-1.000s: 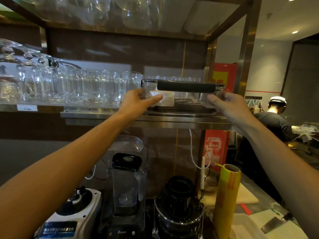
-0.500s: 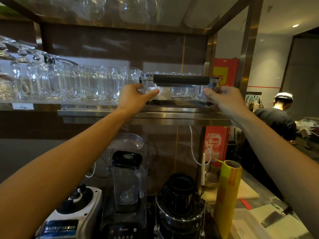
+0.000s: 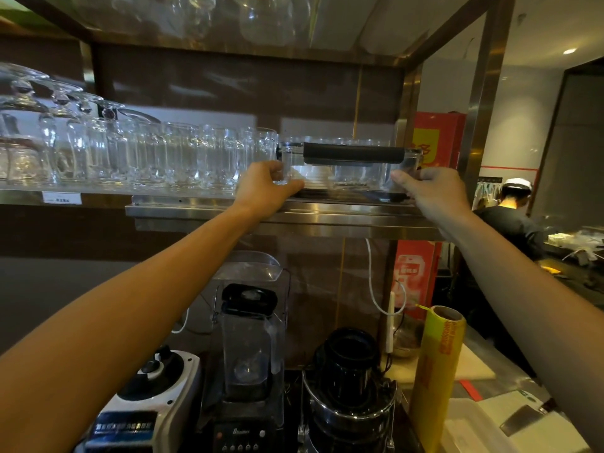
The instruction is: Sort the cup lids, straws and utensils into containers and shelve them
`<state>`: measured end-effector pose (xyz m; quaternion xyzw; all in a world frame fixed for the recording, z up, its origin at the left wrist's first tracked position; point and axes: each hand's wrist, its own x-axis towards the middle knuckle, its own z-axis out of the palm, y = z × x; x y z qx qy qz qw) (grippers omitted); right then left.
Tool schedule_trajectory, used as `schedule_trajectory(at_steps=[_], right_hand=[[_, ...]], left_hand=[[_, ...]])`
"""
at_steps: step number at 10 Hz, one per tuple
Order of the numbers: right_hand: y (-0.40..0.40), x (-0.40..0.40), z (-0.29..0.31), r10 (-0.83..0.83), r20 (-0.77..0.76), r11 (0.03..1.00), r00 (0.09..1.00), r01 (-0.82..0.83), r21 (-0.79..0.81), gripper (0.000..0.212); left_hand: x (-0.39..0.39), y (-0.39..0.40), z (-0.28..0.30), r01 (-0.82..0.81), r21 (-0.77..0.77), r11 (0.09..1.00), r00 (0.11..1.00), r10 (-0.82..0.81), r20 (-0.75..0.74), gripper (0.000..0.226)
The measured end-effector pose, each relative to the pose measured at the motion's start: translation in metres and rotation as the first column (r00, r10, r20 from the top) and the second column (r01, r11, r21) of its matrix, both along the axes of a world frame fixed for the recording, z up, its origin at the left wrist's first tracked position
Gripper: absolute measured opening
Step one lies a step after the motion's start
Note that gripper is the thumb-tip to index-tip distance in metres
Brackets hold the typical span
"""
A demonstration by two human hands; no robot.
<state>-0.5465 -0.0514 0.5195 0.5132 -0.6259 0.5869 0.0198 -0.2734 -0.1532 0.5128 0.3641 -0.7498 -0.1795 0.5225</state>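
A clear plastic container [image 3: 356, 176] with a black handle bar [image 3: 353, 154] across its top sits on the steel shelf [image 3: 294, 217], to the right of the glasses. White cup lids [image 3: 315, 179] show through its wall. My left hand [image 3: 266, 188] grips the container's left end, fingers curled round the corner. My right hand [image 3: 428, 191] holds its right end, the thumb along the front wall. What else lies inside is hidden by glare.
Rows of drinking glasses [image 3: 147, 155] fill the shelf to the left. Below stand blenders [image 3: 250, 341], a black juicer [image 3: 348, 384] and a yellow roll of cling film [image 3: 436, 371]. A steel post [image 3: 483, 93] bounds the shelf on the right. A person in a white cap [image 3: 514, 204] works behind.
Both hands have pushed the container further back onto the shelf, and my left fingers have curled round its corner. The view has shifted slightly.
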Motion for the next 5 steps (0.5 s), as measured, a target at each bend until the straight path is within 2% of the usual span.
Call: schedule_trajectory(at_steps=[1, 3, 4, 5], right_hand=[[0.003, 0.000, -0.001, -0.007, -0.010, 0.999, 1.000, 0.007, 0.035, 0.039], [0.010, 0.035, -0.004, -0.212, -0.193, 0.973, 0.958, 0.188, -0.132, 0.042], [0.011, 0.078, 0.004, -0.186, -0.332, 0.974, 0.925, 0.130, -0.185, 0.053], [0.010, 0.109, 0.006, -0.135, -0.419, 0.986, 0.898, 0.081, -0.146, 0.056]], left_hand=[[0.004, 0.000, 0.001, 0.001, 0.004, 1.000, 1.000, -0.001, 0.014, 0.065], [0.024, 0.009, -0.001, 0.000, -0.011, 1.000, 0.999, 0.000, 0.046, 0.058], [0.058, 0.021, 0.006, -0.047, -0.047, 0.998, 0.994, 0.051, 0.100, 0.060], [0.085, 0.023, 0.007, -0.104, -0.057, 0.993, 0.986, 0.111, 0.128, 0.060]])
